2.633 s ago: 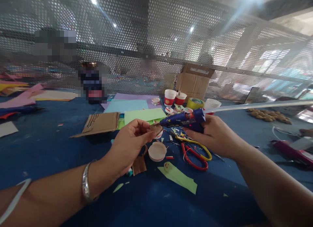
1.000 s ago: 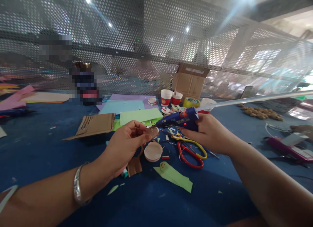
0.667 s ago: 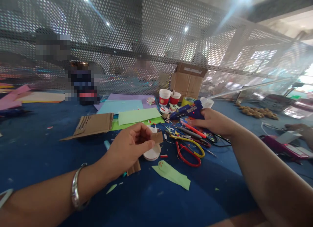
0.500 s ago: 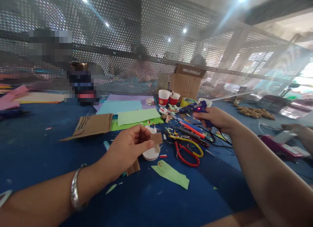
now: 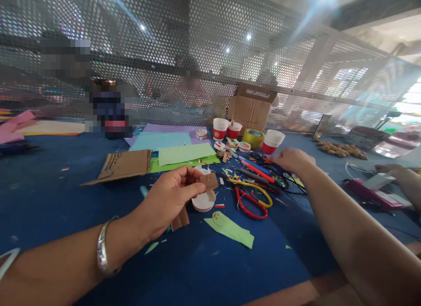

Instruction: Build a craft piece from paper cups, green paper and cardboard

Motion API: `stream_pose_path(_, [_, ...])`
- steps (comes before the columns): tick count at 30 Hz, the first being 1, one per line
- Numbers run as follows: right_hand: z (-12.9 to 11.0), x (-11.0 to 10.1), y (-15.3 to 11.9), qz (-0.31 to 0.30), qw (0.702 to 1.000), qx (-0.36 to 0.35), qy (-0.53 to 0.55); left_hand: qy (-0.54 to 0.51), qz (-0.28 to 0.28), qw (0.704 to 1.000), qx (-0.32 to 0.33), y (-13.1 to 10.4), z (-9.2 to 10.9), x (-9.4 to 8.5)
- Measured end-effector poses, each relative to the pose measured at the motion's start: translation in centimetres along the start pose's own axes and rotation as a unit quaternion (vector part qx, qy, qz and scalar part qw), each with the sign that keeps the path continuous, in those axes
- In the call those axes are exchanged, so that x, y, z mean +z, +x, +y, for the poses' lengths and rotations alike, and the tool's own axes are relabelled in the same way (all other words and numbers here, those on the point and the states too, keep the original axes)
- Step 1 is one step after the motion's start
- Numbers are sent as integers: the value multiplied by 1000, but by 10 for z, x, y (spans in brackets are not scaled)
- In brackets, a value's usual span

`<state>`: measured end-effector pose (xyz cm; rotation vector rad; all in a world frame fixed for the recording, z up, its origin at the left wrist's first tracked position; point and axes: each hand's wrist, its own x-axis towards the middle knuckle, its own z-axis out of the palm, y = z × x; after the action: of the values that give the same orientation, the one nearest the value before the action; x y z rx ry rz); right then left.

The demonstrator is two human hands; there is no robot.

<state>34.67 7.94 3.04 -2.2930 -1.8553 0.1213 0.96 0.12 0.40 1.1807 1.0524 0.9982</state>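
Note:
Between the thumb and fingers of my left hand [image 5: 174, 194] is a small piece of brown cardboard [image 5: 210, 181]. Just beneath it lies a round white cup base [image 5: 203, 203], and a corrugated cardboard strip [image 5: 180, 220] pokes out under the hand. My right hand [image 5: 291, 160] is closed on a dark blue glue gun [image 5: 261, 157], low at the table beside the markers; the fingers partly hide it. Nearer me are red-handled scissors [image 5: 251, 210], yellow-handled scissors [image 5: 265, 196] and a light green paper cutout [image 5: 230, 229].
Paper cups [image 5: 273, 141], yellow tape [image 5: 253, 138] and an open cardboard box [image 5: 251, 110] stand towards the perforated screen [image 5: 148, 69]. Coloured sheets [image 5: 184, 153] and a cardboard flap [image 5: 128, 165] lie left of centre. Another person's hand [image 5: 391, 170] is at far right, by a purple device [image 5: 375, 194].
My right hand has lowered the glue gun to the tabletop, uncovering the stacked cups and tape behind it. My left hand still holds the cardboard piece in nearly the same place.

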Motion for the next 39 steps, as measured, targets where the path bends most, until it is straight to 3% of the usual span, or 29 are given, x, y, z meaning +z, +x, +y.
stream_pose_path(3, [-27, -8, -21, 35, 998, -59, 11, -7, 23, 1000, 4, 1, 1, 1])
stream_pose_path(5, [-52, -7, -42, -1, 989, -144, 41, -4, 41, 999, 18, 3, 0, 1])
stream_pose_path(6, [-65, -5, -53, -45, 976, -204, 63, -2, 49, 998, 26, 4, 0, 0])
stream_pose_path(8, [-86, 0, -74, -173, 909, -354, 137, 0, 59, 998, 39, 6, -1, 0])
stream_pose_path(9, [-93, 3, -83, -208, 883, -389, 161, -2, 60, 997, 44, 7, -1, -1])
stream_pose_path(10, [-100, 6, -90, -222, 865, -417, 168, -4, 60, 997, 48, 7, -2, -1])
stream_pose_path(12, [-108, 11, -99, -213, 857, -449, 135, -3, 56, 997, 55, 8, -2, -2])
stream_pose_path(16, [-113, 14, -106, -216, 863, -447, 88, -13, 51, 997, 53, 7, -2, -2])
stream_pose_path(26, [-114, 14, -109, -247, 877, -404, 87, -15, 57, 997, 57, 7, -1, -1])
stream_pose_path(39, [-114, 7, -114, -253, 866, -415, 122, 2, 52, 997, 62, 7, -2, -2])
